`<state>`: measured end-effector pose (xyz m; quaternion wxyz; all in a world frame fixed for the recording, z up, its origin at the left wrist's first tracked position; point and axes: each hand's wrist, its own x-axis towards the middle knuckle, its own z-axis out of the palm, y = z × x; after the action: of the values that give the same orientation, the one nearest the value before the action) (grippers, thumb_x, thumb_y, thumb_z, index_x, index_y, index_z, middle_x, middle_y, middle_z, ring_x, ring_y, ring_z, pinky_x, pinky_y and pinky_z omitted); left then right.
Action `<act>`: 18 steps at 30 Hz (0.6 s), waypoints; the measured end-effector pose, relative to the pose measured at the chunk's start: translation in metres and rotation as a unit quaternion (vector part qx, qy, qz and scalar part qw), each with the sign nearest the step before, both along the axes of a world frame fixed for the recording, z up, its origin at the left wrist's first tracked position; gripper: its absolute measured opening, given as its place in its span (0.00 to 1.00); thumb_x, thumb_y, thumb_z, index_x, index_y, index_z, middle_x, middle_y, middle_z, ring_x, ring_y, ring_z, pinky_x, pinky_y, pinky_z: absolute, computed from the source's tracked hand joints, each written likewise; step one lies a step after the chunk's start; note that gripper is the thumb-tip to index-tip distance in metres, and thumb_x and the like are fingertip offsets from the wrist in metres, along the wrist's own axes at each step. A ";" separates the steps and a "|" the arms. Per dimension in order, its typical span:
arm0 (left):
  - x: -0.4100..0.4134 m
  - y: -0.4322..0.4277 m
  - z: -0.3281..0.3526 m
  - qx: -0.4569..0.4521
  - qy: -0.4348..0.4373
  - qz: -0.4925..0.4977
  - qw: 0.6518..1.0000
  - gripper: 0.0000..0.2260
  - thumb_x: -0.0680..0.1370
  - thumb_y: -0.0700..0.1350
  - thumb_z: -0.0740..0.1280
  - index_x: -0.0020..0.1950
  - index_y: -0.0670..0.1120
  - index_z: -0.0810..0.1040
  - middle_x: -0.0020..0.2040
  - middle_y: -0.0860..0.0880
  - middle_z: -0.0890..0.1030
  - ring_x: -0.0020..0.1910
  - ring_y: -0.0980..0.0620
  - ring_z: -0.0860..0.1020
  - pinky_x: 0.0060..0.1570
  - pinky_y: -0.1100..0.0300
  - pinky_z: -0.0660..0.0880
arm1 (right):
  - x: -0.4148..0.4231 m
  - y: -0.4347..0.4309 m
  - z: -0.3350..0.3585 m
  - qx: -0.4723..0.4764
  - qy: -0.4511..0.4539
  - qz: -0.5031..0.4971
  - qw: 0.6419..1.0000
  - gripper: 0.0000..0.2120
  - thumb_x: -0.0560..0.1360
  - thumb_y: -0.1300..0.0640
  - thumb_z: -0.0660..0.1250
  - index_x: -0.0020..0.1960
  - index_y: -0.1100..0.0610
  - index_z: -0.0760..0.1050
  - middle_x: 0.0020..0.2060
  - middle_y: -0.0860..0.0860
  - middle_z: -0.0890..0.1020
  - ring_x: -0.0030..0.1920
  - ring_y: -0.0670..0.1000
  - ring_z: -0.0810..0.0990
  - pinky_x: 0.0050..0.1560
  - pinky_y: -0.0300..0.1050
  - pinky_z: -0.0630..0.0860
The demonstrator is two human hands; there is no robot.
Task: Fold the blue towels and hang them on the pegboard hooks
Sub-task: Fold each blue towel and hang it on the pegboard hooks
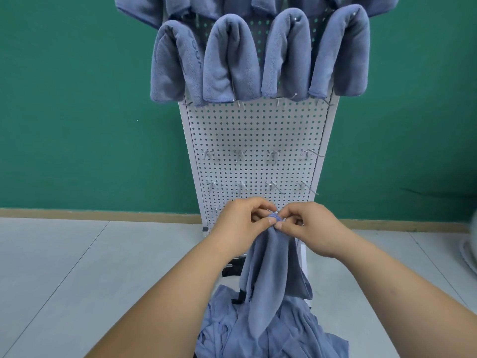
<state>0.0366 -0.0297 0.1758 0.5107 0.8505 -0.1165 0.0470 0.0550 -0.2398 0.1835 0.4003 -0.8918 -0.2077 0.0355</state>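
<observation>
Fingers (265,222) of our left hand (238,224) and right hand (313,229) meet and pinch the bunched top of one blue towel (271,270), held low before the pegboard (258,130), its tail hanging onto a heap (271,334) of loose towels on the floor (77,267). We count four folded towels (231,60) hung in one full row, with more cut off above, and two rows of four bare hooks (273,155) below. Stitched lettering (192,56) on the leftmost hung one is too blurred for us to read.

Bare forearms (178,293), left hand (238,224), right hand (313,232)
</observation>
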 end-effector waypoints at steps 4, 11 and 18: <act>0.002 0.002 -0.001 0.068 -0.039 0.014 0.997 0.06 0.79 0.44 0.75 0.52 0.56 0.87 0.45 0.58 0.87 0.45 0.62 0.82 0.52 0.67 0.78 | 0.000 0.001 -0.003 -0.024 -0.001 0.017 1.000 0.03 0.79 0.49 0.74 0.50 0.44 0.81 0.34 0.44 0.81 0.35 0.44 0.77 0.42 0.43 0.76; 0.009 0.034 0.008 0.041 -0.108 0.144 0.983 0.06 0.81 0.44 0.73 0.50 0.56 0.85 0.43 0.59 0.84 0.44 0.63 0.80 0.46 0.74 0.73 | 0.015 -0.029 -0.019 -0.150 0.038 -0.006 0.988 0.10 0.77 0.48 0.75 0.56 0.41 0.78 0.43 0.42 0.83 0.47 0.44 0.81 0.53 0.46 0.79; 0.020 0.086 0.001 0.025 -0.134 0.235 0.962 0.04 0.81 0.44 0.73 0.53 0.53 0.86 0.45 0.59 0.85 0.46 0.62 0.82 0.51 0.64 0.78 | 0.025 -0.065 -0.028 -0.271 -0.012 -0.053 0.961 0.04 0.80 0.51 0.71 0.48 0.42 0.80 0.45 0.38 0.84 0.51 0.47 0.82 0.53 0.49 0.80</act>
<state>0.0565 0.0559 0.1772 0.4434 0.8525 0.0181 0.2764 0.0796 -0.3045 0.1560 0.1425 -0.9770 -0.1475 0.0584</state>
